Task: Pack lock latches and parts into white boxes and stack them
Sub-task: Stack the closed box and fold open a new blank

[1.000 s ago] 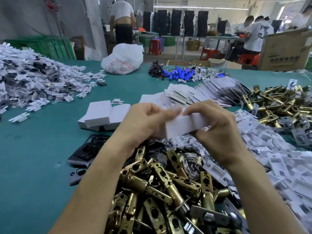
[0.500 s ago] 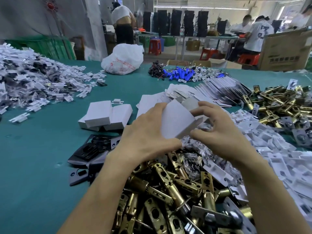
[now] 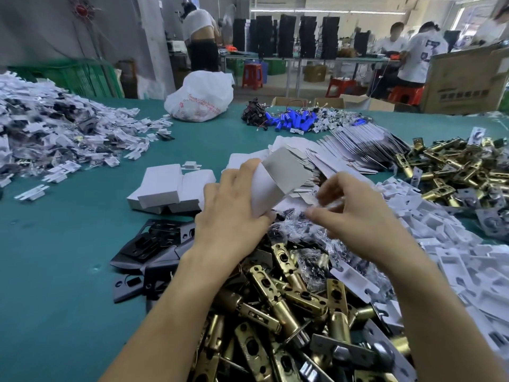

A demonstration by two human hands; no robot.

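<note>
1. Two bare hands work over the teal bench [image 3: 55, 271]. The left hand [image 3: 234, 216] has its grip closed round one white box [image 3: 268, 194], fingers and thumb curled on its sides. It holds the box tilted in the air above the near heap, with the grey inner flap raised.
2. The right hand [image 3: 355, 216] hovers just beside that box, over clear bags of small parts [image 3: 300, 230]. Its fingers are blurred, so I cannot tell whether its grip holds anything.
3. Two heaps of brass latches lie on the bench: the near heap [image 3: 275, 299] under both forearms and the far heap [image 3: 454, 172] at the right, too many in each to count.
4. At least three closed boxes [image 3: 165, 186] sit stacked to the left of the held one.
5. Several black plates [image 3: 154, 244] lie against the near heap's left edge.
6. One fan of flat box blanks [image 3: 344, 150] lies beyond the hands, and one drift of white plastic inserts [image 3: 468, 257] runs along the right.
7. Farther back lie one white sack [image 3: 199, 97], one cluster of blue cylinders [image 3: 292, 122] and one broad pile of bagged pieces [image 3: 55, 128].
</note>
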